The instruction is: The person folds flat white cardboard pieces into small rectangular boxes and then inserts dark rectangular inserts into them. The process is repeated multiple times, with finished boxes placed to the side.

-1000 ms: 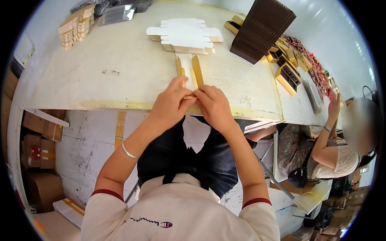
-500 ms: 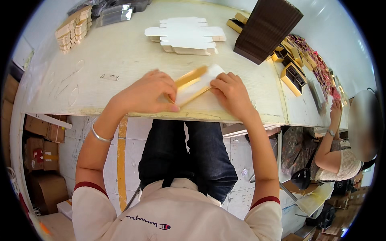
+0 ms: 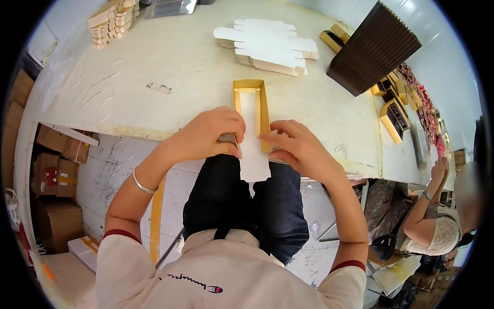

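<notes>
A long, narrow cardboard box (image 3: pixel 263 103), gold on its folded walls and white inside, lies between my hands at the table's front edge. Its far end stands up as a tray, while the near end is a flat white flap reaching past the edge over my lap. My left hand (image 3: pixel 218 134) pinches the left wall near that end. Fingers of my right hand (image 3: pixel 298 147) close on the right wall opposite. Beyond the box rests a stack of flat white box blanks (image 3: pixel 267 44).
A tall pile of dark brown ridged trays (image 3: pixel 374 49) stands at the right. Gold boxes (image 3: pixel 393 121) and small red-wrapped pieces (image 3: pixel 424 98) lie past it, near a seated co-worker (image 3: pixel 435 221). Folded cardboard pieces (image 3: pixel 113 23) are stacked far left. Cartons (image 3: pixel 56 175) fill the shelf below.
The box has turned from slanting to pointing straight away from me, its near flap now over the edge. Both hands have shifted to its near end; my view has tilted slightly.
</notes>
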Demonstrator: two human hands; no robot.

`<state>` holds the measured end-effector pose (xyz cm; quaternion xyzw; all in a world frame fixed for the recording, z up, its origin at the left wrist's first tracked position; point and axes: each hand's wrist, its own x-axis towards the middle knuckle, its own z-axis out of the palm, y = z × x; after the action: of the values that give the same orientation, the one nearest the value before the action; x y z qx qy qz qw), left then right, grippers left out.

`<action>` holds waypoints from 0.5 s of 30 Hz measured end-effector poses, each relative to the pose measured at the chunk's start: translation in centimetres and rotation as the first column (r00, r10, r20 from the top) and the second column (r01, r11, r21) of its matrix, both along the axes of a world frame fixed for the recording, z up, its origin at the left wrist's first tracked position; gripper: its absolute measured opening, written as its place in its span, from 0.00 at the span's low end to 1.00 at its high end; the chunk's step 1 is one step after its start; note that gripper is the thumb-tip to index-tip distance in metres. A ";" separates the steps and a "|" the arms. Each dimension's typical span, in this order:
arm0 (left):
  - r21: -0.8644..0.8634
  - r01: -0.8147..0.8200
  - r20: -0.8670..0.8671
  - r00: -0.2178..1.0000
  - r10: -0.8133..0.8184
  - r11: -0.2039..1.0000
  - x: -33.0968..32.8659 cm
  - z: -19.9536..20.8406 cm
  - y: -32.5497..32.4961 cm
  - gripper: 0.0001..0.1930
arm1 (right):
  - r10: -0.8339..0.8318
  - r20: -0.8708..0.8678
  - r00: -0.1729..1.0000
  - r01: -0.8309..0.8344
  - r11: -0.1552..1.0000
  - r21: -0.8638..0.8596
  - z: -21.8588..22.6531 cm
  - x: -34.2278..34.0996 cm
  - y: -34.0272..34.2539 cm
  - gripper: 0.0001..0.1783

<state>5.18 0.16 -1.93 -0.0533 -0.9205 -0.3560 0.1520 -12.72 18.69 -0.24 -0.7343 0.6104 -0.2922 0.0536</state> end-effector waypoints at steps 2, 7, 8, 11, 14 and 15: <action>-0.004 0.004 -0.005 1.000 -0.004 1.000 -0.3 -0.2 0.0 0.15 | 0.031 0.104 0.994 -0.031 1.000 -0.003 -1.0 -0.2 -0.7 0.14; -0.017 -0.185 0.067 0.980 0.186 0.983 -1.2 0.8 2.4 0.15 | -0.132 0.025 0.991 0.132 0.991 0.022 -1.7 1.4 -2.9 0.10; -0.003 -0.231 0.057 0.971 0.230 0.973 -1.3 0.9 2.8 0.15 | -0.155 -0.014 0.988 0.155 0.988 -0.028 -1.5 1.8 -3.2 0.10; 0.013 -0.254 0.060 0.966 0.253 0.967 -1.2 0.7 3.1 0.15 | -0.224 0.310 0.924 0.159 0.962 0.221 -0.5 2.2 -2.8 0.07; 0.069 -0.303 0.040 0.953 0.300 0.951 -1.4 -0.1 3.3 0.11 | -0.235 0.463 0.854 0.072 0.937 0.342 -0.1 2.4 -2.2 0.10; 0.058 -0.299 0.025 0.954 0.298 0.953 -1.3 -0.3 3.3 0.09 | -0.247 0.486 0.839 0.068 0.932 0.356 0.0 2.5 -1.9 0.12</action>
<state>3.84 3.43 -2.22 0.0938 -0.9078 -0.3576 0.1980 -10.25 16.79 -0.28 -0.5546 0.6712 -0.3796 0.3129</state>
